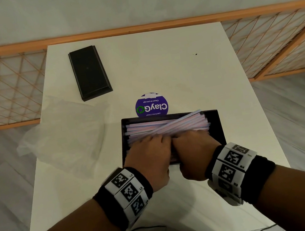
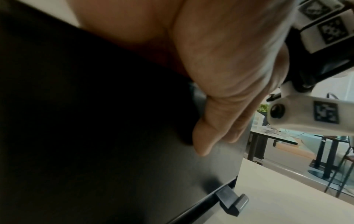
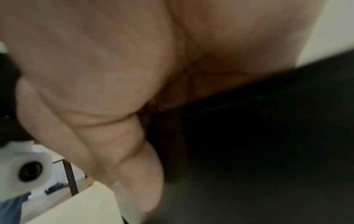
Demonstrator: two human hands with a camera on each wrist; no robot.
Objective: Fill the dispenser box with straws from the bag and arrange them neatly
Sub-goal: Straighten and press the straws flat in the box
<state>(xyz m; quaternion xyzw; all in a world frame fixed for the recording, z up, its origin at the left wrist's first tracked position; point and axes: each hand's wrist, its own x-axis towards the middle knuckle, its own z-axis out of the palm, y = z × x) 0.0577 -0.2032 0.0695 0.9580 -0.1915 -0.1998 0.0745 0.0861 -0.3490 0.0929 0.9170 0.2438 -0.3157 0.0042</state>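
The black dispenser box [image 1: 216, 123] stands open on the white table [image 1: 158, 58], nearly full of pale pink and blue straws [image 1: 165, 126]; one straw lies slanted across the pile. My left hand [image 1: 149, 149] and right hand [image 1: 194, 144] sit side by side at the box's near edge. Their fingers reach over the rim into the straws, and the fingertips are hidden. The left wrist view shows the left thumb [image 2: 208, 136] lying straight down the box's outer front wall [image 2: 114, 151]. The right thumb [image 3: 138, 174] lies on that same wall [image 3: 249, 151].
The box's black lid [image 1: 90, 72] lies at the back left. A crumpled clear plastic bag [image 1: 65, 141] hangs over the table's left edge. A purple round sticker [image 1: 151, 106] shows just behind the box. Wooden lattice screens [image 1: 3, 89] flank the table.
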